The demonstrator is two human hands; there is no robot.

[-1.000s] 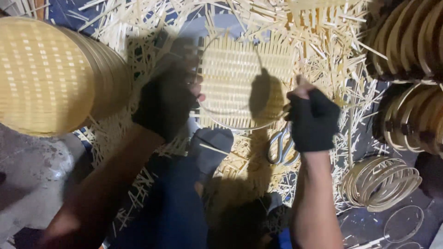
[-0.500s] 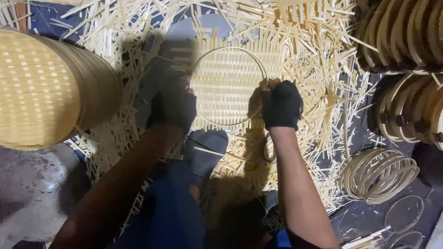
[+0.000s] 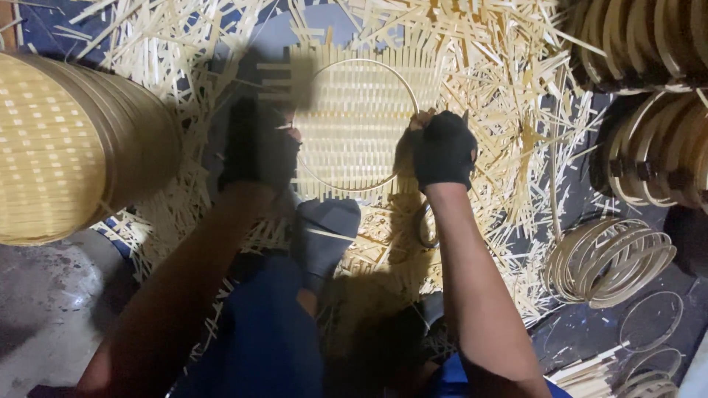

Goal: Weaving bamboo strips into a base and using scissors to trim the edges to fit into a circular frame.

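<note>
Strewn bamboo strips (image 3: 516, 147) cover the floor; both gloved hands, left hand (image 3: 258, 144) and right hand (image 3: 442, 147), pinch a thin hoop (image 3: 383, 70) against the woven mat (image 3: 354, 118), edges untrimmed.

We see both gloved hands at a thin round hoop (image 3: 359, 125) lying on a square woven bamboo mat (image 3: 361, 110). Left hand (image 3: 259, 144) grips the hoop's left edge; right hand (image 3: 442, 147) presses its right edge. Loose bamboo strips (image 3: 509, 140) litter the floor. Stacked woven baskets (image 3: 70, 140) sit left, a hoop pile (image 3: 608, 258) right.
</note>
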